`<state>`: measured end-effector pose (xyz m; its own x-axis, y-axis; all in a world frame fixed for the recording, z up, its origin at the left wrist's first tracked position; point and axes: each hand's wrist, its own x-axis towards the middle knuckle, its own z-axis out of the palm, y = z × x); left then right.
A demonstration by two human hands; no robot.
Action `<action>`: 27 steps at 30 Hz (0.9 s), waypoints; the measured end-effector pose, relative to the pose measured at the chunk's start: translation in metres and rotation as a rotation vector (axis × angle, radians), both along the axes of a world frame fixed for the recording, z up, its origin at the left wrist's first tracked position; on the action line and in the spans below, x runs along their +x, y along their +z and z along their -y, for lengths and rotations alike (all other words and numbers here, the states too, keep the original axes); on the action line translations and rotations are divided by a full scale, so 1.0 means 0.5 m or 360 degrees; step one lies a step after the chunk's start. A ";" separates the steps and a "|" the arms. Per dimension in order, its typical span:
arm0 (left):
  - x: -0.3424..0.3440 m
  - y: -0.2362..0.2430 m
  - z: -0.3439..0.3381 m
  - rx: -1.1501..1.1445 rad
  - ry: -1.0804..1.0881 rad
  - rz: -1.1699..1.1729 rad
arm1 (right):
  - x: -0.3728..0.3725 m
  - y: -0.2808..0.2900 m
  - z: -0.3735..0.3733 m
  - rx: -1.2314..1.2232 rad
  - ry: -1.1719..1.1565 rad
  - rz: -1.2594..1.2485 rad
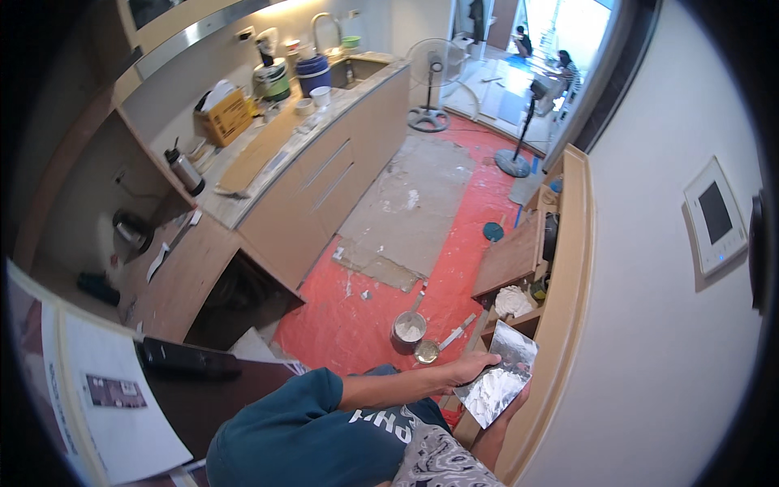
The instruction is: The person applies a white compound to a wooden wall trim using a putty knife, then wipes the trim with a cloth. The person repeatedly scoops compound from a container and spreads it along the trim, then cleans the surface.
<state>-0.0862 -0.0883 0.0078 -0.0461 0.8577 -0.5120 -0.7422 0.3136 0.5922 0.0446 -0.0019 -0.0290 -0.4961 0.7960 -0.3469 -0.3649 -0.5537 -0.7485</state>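
Observation:
A shiny rectangular metal plate (517, 347) with white paste (492, 393) spread on its lower half is tilted in front of me, beside the wooden ledge. My left hand (467, 369) is closed at its left edge, the thumb lying over the metal. From below and the right, my right hand (517, 402) grips the same plate, its fingers partly hidden behind it. Whether a second blade lies against the plate, I cannot tell. On the floor just beyond my left forearm stand a tub of white paste (410, 327) and a small round container (427, 351), with a scraper (457, 332) near it.
Red sheeting (324, 343) and cardboard (410, 207) cover the floor. A wooden ledge (574, 235) and a wall with a screen panel (716, 213) are on the right. A cluttered counter (235, 207) runs along the left. Two fans (428, 119) stand far off; people work beyond the doorway.

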 end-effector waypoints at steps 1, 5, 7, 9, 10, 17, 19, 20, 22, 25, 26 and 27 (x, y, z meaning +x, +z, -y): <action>0.002 -0.008 0.011 -0.0002 0.0041 0.0013 | -0.007 0.006 0.005 -0.0233 0.0043 -0.0006; -0.007 0.005 0.048 -0.0022 0.0440 0.0164 | -0.014 -0.085 -0.021 0.0520 0.0133 0.0248; -0.009 -0.013 0.065 -0.0015 0.0764 0.0460 | -0.021 -0.050 0.001 0.0238 -0.0128 0.0173; -0.021 -0.010 0.067 -0.0071 0.0976 0.0388 | 0.004 -0.050 -0.012 0.0153 -0.0240 0.0020; -0.026 -0.012 0.062 -0.0112 0.1046 0.0424 | 0.013 -0.051 -0.015 0.0099 -0.0170 -0.0042; -0.088 -0.068 0.083 0.0192 0.0954 0.0319 | -0.002 -0.017 0.006 0.0055 -0.0145 0.0146; -0.094 -0.076 0.084 0.0198 0.0920 0.0395 | -0.022 -0.027 0.016 0.0103 -0.0058 0.0211; -0.095 -0.094 0.085 0.0181 0.0893 0.0507 | -0.032 -0.033 0.029 0.0128 0.0012 0.0247; -0.108 -0.125 0.092 0.0133 0.0852 0.0669 | -0.076 -0.042 0.065 0.0150 -0.0067 0.0162; -0.138 -0.209 0.107 0.0136 0.0917 0.0675 | -0.119 -0.115 0.100 0.0258 0.0031 0.0006; -0.153 -0.241 0.114 0.0148 0.0951 0.0640 | -0.142 -0.146 0.121 0.0246 0.0068 -0.0102; -0.168 -0.261 0.118 0.0139 0.0976 0.0593 | -0.158 -0.169 0.138 0.0230 0.0089 -0.0200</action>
<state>-0.1702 -0.1473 -0.1225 -0.3678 0.7720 -0.5184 -0.9271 -0.2607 0.2695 -0.0345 -0.0706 -0.1133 -0.5732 0.8029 -0.1634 -0.4322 -0.4657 -0.7723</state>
